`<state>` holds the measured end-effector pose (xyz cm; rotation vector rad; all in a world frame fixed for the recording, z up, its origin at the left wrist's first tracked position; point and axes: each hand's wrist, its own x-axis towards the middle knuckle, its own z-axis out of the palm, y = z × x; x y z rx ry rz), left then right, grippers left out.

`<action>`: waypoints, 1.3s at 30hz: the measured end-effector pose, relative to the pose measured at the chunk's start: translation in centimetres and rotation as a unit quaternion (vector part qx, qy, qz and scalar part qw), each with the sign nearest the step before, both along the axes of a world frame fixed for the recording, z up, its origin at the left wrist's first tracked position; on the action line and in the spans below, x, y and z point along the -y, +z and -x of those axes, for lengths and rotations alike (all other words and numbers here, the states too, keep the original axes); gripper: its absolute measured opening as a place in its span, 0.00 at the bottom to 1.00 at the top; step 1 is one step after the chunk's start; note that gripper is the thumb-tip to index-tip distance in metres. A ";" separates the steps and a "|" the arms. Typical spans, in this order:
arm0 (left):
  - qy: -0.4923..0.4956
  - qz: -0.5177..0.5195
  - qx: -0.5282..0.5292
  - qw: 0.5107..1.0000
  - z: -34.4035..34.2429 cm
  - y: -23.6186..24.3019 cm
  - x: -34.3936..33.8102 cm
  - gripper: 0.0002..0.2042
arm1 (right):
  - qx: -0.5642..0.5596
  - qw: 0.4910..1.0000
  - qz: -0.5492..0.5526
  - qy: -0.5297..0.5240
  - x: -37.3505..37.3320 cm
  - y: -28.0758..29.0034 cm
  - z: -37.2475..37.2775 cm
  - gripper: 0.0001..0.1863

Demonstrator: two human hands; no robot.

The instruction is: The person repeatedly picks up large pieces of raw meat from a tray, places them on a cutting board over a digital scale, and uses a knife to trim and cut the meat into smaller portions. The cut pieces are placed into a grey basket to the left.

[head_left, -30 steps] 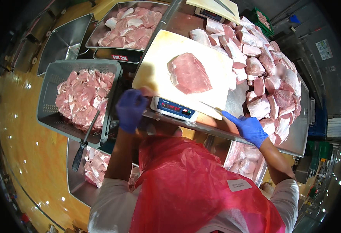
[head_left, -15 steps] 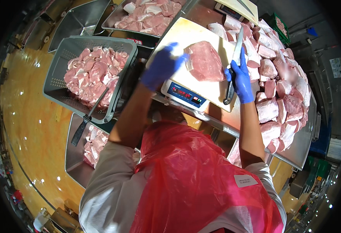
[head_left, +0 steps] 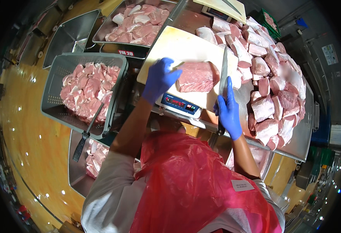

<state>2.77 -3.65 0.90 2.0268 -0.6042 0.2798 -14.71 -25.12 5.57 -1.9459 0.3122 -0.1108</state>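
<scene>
A slab of raw pink meat (head_left: 198, 77) lies on a white cutting board (head_left: 174, 42), which rests on a scale (head_left: 180, 105) with a lit red display. My left hand (head_left: 159, 80), in a blue glove, is at the slab's left end. Its thumb stands apart from the partly curled fingers and points at the meat; nothing shows in its grasp. On the slab's other side, my gloved right hand (head_left: 229, 112) grips a long knife (head_left: 224, 72) by its black handle. The blade points away from me, along the board's right edge, beside the meat.
Many meat pieces (head_left: 261, 68) are heaped on the steel table at right. At left stands a grey perforated crate (head_left: 85, 58) of cut meat, with a black-handled tool (head_left: 85, 134) across its near rim. Behind is a metal tub (head_left: 104, 37) of meat; a second board (head_left: 221, 8) lies at the far end.
The slab has shifted toward me and now lies wider across the board. My right hand and the knife have come nearer to me. The whole view has also shifted slightly.
</scene>
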 end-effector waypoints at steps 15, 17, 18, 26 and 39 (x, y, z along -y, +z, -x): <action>0.070 0.057 -0.152 0.984 7.2 -0.5 0.5 0.09 | 0.008 0.967 0.208 0.145 -6.9 0.8 -6.4 0.42; 0.064 0.081 -0.151 0.983 7.1 -0.1 0.5 0.09 | -0.025 0.957 0.238 0.167 -6.5 1.1 -6.0 0.42; 0.065 0.092 -0.153 0.982 7.2 -0.2 0.5 0.09 | -0.042 0.951 0.250 0.176 -6.3 1.2 -5.5 0.43; 0.073 0.142 -0.186 0.970 9.1 -1.8 0.3 0.05 | -0.179 0.837 0.405 0.323 0.2 2.9 6.8 0.49; 0.012 0.107 -0.194 0.975 7.5 1.1 0.3 0.08 | -0.027 0.912 0.350 0.210 -6.7 2.2 -1.4 0.49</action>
